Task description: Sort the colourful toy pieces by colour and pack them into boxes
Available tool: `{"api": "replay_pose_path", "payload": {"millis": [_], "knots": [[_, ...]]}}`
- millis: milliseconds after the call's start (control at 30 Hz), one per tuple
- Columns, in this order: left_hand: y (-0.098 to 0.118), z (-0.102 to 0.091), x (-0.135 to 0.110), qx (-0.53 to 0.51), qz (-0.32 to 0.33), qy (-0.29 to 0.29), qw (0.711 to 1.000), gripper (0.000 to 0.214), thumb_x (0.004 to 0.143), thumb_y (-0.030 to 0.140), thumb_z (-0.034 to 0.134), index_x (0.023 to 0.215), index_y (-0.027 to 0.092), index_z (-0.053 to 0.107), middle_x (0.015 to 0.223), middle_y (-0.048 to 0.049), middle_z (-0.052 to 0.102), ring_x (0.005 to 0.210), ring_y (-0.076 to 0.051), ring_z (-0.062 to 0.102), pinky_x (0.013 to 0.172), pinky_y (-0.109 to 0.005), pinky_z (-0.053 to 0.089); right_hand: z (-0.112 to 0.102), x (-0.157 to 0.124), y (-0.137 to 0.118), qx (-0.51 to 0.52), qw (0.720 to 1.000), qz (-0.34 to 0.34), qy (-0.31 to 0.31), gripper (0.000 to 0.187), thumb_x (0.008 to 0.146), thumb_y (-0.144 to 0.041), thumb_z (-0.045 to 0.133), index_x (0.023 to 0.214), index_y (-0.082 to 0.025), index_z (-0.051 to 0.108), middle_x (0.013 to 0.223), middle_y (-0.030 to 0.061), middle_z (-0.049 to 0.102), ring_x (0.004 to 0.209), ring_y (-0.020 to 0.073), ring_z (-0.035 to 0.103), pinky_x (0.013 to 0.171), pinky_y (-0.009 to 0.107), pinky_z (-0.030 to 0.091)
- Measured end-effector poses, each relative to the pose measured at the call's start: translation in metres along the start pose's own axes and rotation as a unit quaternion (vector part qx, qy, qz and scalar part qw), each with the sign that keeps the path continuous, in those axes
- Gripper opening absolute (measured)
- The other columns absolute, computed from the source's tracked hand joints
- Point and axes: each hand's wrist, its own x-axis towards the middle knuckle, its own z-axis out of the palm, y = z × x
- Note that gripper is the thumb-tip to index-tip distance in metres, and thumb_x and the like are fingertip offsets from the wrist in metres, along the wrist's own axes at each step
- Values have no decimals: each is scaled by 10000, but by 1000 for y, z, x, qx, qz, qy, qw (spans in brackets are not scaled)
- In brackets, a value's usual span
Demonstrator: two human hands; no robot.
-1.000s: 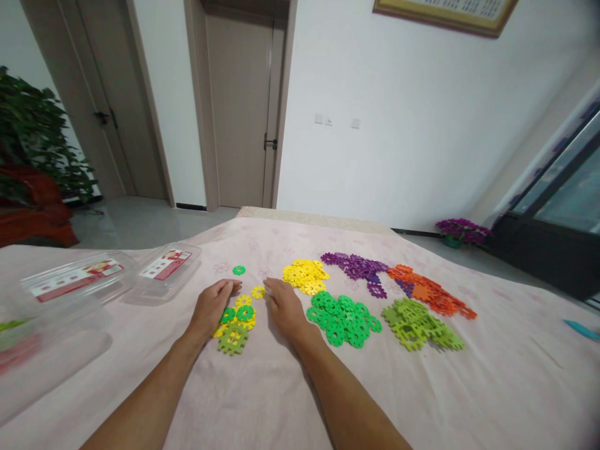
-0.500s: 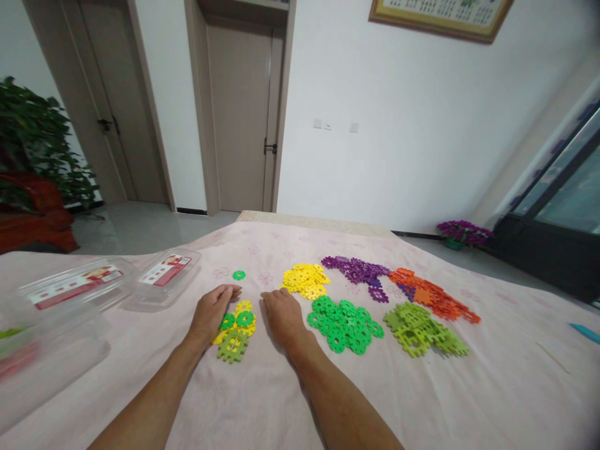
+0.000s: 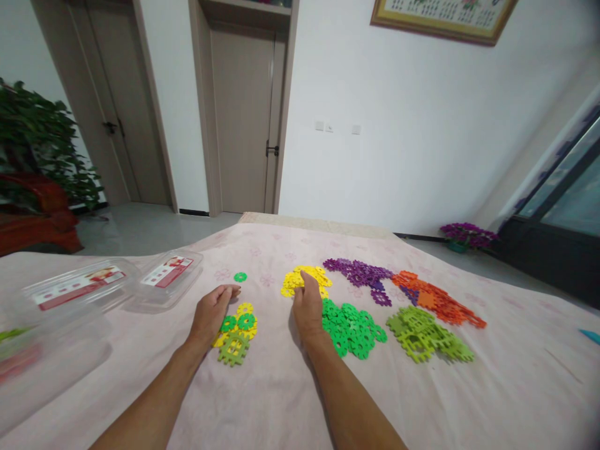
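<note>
My left hand (image 3: 210, 314) rests on the pink cloth (image 3: 262, 400), fingers loosely curled and empty, touching a small joined cluster of yellow, green and olive snowflake pieces (image 3: 235, 332). My right hand (image 3: 308, 307) lies flat with fingers stretched forward, its fingertips on the near edge of the yellow pile (image 3: 304, 279). The green pile (image 3: 354, 322) lies just right of that hand. A single green piece (image 3: 240, 277) sits apart beyond my left fingertips.
Further right lie a purple pile (image 3: 360, 274), an orange pile (image 3: 435, 300) and an olive-green pile (image 3: 429, 337). Clear plastic boxes with lids (image 3: 164, 275) stand at the left. A teal object (image 3: 589, 335) lies at the right edge.
My right hand moved right and forward from beside the small cluster to the yellow pile; the loose yellow piece by it is gone from its spot. My left hand stayed put.
</note>
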Motion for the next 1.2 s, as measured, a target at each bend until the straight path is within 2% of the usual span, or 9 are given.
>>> {"api": "replay_pose_path", "payload": {"millis": [167,333,467,567,800,867,967,1067,1200], "knots": [[-10,1,4,157,58,9,986,507,922,488,425,1229,178,682,1312,-127,697,1239,-278,631,1102,-431,433,-2,-21,-16,18,982,-98,-159,383,824,-9,468,1043,-198,719,1102,89,694,1064,190,637,982,316,500],[-25,5,26,367,117,-46,921,614,930,482,419,1438,159,534,1594,-176,429,1524,-350,288,1213,-549,212,-10,-20,-30,-111,947,-89,-288,235,893,-65,537,921,-213,717,989,57,702,985,187,629,896,279,478],[-29,5,49,415,106,-124,895,608,933,496,433,1444,184,537,1599,-190,412,1526,-375,276,1195,-613,175,-11,-17,-31,-158,933,-105,-305,205,930,-109,540,887,-214,711,984,52,686,975,182,612,865,263,452],[-27,5,53,407,118,-187,886,565,940,486,426,1425,238,575,1591,-143,440,1522,-350,296,1203,-614,147,-10,-18,-31,-157,932,-108,-309,203,940,-124,541,902,-214,719,994,54,685,980,183,610,864,265,446],[9,6,5,220,123,-340,906,558,939,614,398,1322,321,678,1511,-38,559,1494,-259,374,1258,-484,124,-12,-18,-31,-133,952,-57,-269,283,945,-88,511,1127,-193,700,1133,75,673,1055,180,610,921,270,447],[22,3,-7,123,76,-327,934,603,905,674,434,1267,284,719,1434,-74,629,1415,-270,488,1229,-441,255,-13,-18,-33,-132,950,-70,-274,276,972,-135,509,1170,-193,691,1142,76,665,1076,185,597,930,276,441],[28,-4,-16,41,26,-207,977,637,862,676,510,1240,213,730,1381,-124,663,1334,-288,567,1160,-420,377,-16,-20,-39,-138,941,-103,-292,264,997,-258,538,1215,-218,681,1151,71,652,1087,199,569,929,296,428],[13,-12,-18,119,23,-89,989,564,859,588,530,1218,204,733,1337,-118,692,1306,-293,588,1159,-436,376,-18,-19,-42,-142,923,-146,-325,211,969,-341,612,1102,-220,723,1115,64,651,1060,205,546,932,319,401],[-12,-16,-16,248,88,-98,960,515,896,486,454,1199,186,744,1364,-110,676,1389,-279,515,1197,-434,336,-16,-19,-40,-126,918,-156,-343,191,906,-348,709,1011,-190,725,1030,54,665,1021,196,542,920,319,375]]}}
